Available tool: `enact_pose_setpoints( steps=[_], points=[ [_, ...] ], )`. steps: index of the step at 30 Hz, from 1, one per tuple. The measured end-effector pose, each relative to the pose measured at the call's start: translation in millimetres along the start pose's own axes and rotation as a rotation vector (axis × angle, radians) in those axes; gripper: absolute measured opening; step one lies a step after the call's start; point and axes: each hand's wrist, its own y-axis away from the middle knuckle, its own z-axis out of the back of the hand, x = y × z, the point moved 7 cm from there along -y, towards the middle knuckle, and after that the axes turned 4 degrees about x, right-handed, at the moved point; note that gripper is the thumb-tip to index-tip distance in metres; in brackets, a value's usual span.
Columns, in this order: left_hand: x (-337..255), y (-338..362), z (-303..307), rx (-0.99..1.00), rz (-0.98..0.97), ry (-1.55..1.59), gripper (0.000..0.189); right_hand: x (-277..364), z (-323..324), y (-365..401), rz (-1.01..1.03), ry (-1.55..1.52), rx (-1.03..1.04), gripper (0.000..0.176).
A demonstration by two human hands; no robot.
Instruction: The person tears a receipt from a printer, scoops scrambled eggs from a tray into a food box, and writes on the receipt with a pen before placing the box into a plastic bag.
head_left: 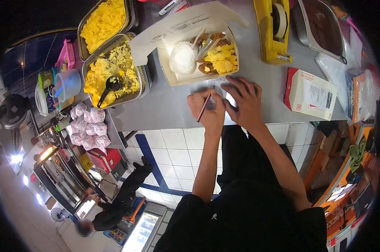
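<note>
A slim dark pen [204, 108] is pinched in my left hand [207, 108], its tip end near a white paper slip [230, 103] on the steel counter. Spread over the right side of that slip, my right hand [244, 100] lies with its fingers apart. Just beyond both hands stands an open white food box [167, 71], its lid folded back. Inside it are a white round mound [183, 58], yellow scrambled egg [224, 59], brown fried pieces and small clear packets. My hands hide part of the slip.
Egg-filled metal trays [144, 77], one with a black spoon [110, 87], stand left. Wrapped bundles [89, 126] sit at the lower left. A yellow tape dispenser [267, 33] and a closed labelled box [309, 94] are right. A person in black [123, 197] is beyond.
</note>
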Motion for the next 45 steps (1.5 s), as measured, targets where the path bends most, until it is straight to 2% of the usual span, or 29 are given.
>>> enact_pose_setpoints(
  steps=[7, 9, 10, 12, 13, 15, 19, 21, 24, 25, 27, 30, 34, 37, 42, 45],
  points=[
    [-8, -2, -4, 0.052, -0.089, -0.031, 0.01, -1, -2, 1, 0.006, -0.004, -0.001, 0.042],
    [7, -1, 2, -0.054, 0.157, 0.007, 0.009, -1, -2, 1, 0.006, -0.002, -0.01, 0.041],
    [7, -1, 2, -0.055, 0.157, 0.009, 0.009, -2, -2, 0, 0.007, 0.0, -0.011, 0.041],
    [-10, -1, -4, 0.05, -0.097, -0.037, 0.008, -2, -1, 1, 0.009, -0.005, -0.012, 0.04],
    [-10, -2, -3, 0.05, -0.097, -0.038, 0.008, -2, -2, 1, 0.009, -0.006, -0.011, 0.04],
    [2, -4, 8, -0.072, 0.105, -0.044, 0.008, -1, -2, 1, 0.005, 0.008, -0.025, 0.04],
    [2, 5, 6, -0.089, 0.075, -0.009, 0.009, -3, -2, 1, 0.006, 0.0, -0.021, 0.041],
    [-5, 6, 2, 0.011, -0.006, -0.029, 0.009, -2, -3, 1, 0.007, -0.003, -0.007, 0.041],
    [-5, 6, 1, 0.025, -0.042, 0.0, 0.007, -2, -2, 2, 0.02, -0.012, -0.035, 0.041],
    [-4, 7, 1, 0.025, -0.042, 0.001, 0.007, -2, -2, 2, 0.02, -0.012, -0.034, 0.041],
    [8, 8, 5, -0.045, 0.087, 0.065, 0.005, -1, -1, 2, 0.013, 0.006, -0.032, 0.04],
    [8, 9, 8, -0.071, 0.111, -0.016, 0.006, -2, -3, 2, 0.01, -0.02, -0.035, 0.04],
    [10, 9, 7, -0.084, 0.113, 0.019, 0.007, -1, -2, 2, 0.019, -0.008, -0.053, 0.04],
    [3, 9, 6, -0.064, 0.047, -0.086, 0.009, -1, -1, 2, 0.016, -0.011, -0.051, 0.04],
    [7, 13, 7, -0.107, 0.145, -0.073, 0.011, 0, 0, 3, 0.02, -0.004, -0.056, 0.04],
    [-3, 9, 9, -0.059, 0.095, -0.054, 0.01, 0, 2, 3, 0.04, -0.006, -0.066, 0.039]
  ],
)
